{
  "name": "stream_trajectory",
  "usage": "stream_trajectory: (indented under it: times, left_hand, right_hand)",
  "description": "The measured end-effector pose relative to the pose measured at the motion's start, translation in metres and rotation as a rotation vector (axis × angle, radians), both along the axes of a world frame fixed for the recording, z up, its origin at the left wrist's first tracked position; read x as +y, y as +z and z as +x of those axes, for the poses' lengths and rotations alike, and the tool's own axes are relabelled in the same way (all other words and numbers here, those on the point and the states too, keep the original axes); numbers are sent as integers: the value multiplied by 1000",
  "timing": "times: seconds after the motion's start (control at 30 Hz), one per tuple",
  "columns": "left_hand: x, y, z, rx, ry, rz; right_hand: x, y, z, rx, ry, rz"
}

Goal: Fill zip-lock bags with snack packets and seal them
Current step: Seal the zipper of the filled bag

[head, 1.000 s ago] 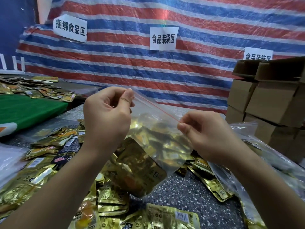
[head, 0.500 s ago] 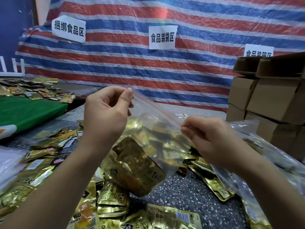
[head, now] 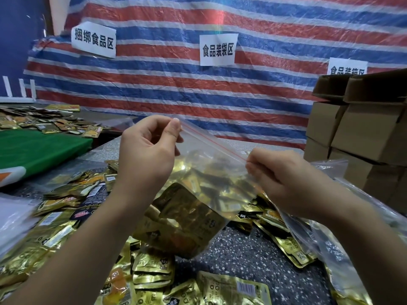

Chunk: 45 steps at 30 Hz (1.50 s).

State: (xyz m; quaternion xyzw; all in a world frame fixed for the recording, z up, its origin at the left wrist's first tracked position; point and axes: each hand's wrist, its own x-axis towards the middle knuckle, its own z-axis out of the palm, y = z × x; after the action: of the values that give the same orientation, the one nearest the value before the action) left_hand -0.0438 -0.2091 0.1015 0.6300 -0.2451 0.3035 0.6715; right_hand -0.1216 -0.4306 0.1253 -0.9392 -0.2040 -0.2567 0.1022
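Striped tarp behind; both hands' grip pinches zip-lock bag (head: 198,194), fingertips hidden: left hand (head: 147,155), right hand (head: 284,177).

In front of me the speckled grey surface (head: 253,256) carries loose gold snack packets (head: 152,269) in heaps, empty clear bags (head: 326,245) to my right, and stacked cardboard boxes (head: 361,133) at its far right.

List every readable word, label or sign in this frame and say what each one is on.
"捆绑食品区": left white paper sign on the striped tarp.
"食品装袋区": middle white paper sign on the same tarp.
Right white paper sign: lower edge hidden behind the cardboard boxes, not surely readable.
Gold snack packets: print and barcode too small and blurred to read.
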Motion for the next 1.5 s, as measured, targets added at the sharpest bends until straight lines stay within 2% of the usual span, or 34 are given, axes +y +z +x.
stream_trajectory:
  times: [0.37, 0.63, 0.97, 1.23, 1.37, 1.5]
  left_hand:
    - [7, 2, 5, -19, 25, -11]
    - [8, 3, 6, -30, 16, 6]
    - [5, 1, 5, -37, 12, -25]
    - [-1, -3, 7, -1, -44, -7]
    - [-5, -3, 3, -1, -79, 14]
    - [-5, -4, 2, -11, -83, 32]
  right_hand:
    - [8, 6, 10, -86, 135, -22]
    - [5, 10, 9, -93, 102, -66]
    - [9, 4, 16, -149, 222, 46]
    - [15, 9, 12, 23, 72, -11]
    - [29, 10, 16, -33, -43, -104]
    - [29, 6, 27, -70, 64, -69]
